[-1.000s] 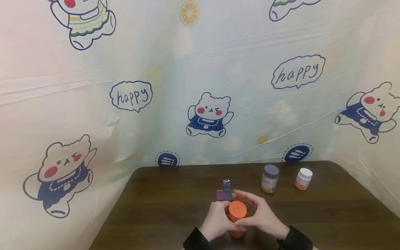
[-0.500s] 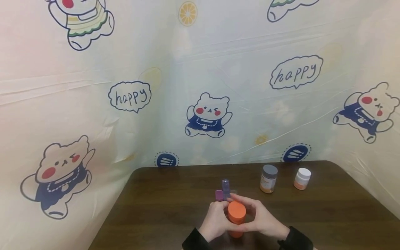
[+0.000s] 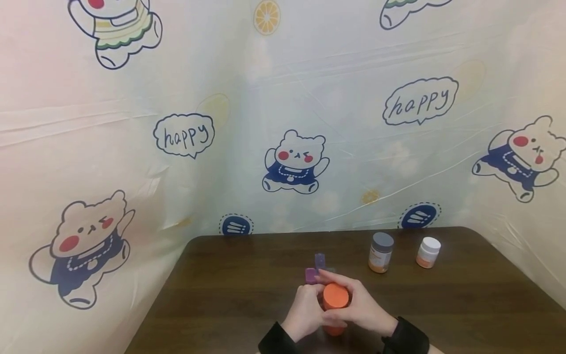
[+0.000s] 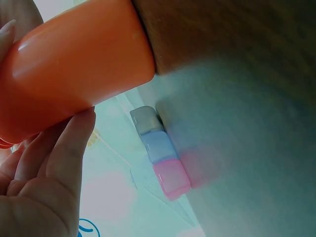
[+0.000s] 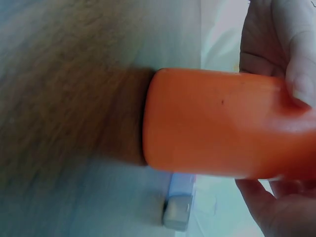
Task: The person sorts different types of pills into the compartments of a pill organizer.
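An orange bottle [image 3: 334,329] with a matching orange lid [image 3: 336,296] stands upright on the table close to the front. My left hand [image 3: 305,310] grips it from the left, its thumb crossing the near side. From the right, my right hand [image 3: 367,309] curls round the upper part, thumb in front and fingers reaching round the far side. In the left wrist view, fingers [image 4: 69,148] lie along the bottle's wall. The right wrist view shows the bottle [image 5: 212,123] between fingers and a thumb. Just beyond sit small joined translucent boxes [image 4: 160,146] in grey, blue and pink, partly hidden by my right fingers.
A grey-lidded bottle [image 3: 381,253] stands at the back right of the dark wooden table [image 3: 239,295]. Further right is a smaller white-lidded bottle [image 3: 428,252]. A printed cloth [image 3: 239,172] hangs behind the table's far edge.
The right fingers have shifted left and round the far side of the bottle, covering more of the small boxes. The right thumb has moved on the near side. The left hand has barely moved.
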### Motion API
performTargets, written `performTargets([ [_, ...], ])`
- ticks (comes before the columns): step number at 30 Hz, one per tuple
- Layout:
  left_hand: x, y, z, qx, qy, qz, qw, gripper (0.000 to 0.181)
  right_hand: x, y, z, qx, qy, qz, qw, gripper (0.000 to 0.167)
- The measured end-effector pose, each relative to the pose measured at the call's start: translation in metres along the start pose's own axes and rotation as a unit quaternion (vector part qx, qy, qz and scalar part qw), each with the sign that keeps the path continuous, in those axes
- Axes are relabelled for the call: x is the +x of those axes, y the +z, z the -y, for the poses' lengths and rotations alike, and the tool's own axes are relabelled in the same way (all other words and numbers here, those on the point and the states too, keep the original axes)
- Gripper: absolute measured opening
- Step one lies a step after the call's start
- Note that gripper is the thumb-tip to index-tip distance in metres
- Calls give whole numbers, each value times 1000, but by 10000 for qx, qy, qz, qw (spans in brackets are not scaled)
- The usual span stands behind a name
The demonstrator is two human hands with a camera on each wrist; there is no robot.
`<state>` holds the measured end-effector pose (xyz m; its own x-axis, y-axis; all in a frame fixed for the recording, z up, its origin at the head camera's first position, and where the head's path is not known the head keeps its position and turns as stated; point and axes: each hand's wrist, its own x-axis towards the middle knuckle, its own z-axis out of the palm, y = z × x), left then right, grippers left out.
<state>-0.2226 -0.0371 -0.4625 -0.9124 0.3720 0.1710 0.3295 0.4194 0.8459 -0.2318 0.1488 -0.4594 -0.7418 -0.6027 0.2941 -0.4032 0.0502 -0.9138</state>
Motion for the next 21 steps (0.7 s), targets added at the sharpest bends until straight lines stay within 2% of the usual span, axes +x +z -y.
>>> performTargets([
  [5,-1,-1,-2,-200,-218,120,9995,52,-7,-7,1,58,263,-351,9990,72],
  [10,-1,-1,-2,-307,-344,107,9989,51,-13,-15,4,-350,233,-514,9978,65],
  [14,0,0,-1,-315,-348,121,9988,52,-15,-22,8,-604,117,-269,9977,61],
  [21,0,0,-1,-27,-229,51,9997,55,-11,-21,9,-480,-11,261,9985,64],
])
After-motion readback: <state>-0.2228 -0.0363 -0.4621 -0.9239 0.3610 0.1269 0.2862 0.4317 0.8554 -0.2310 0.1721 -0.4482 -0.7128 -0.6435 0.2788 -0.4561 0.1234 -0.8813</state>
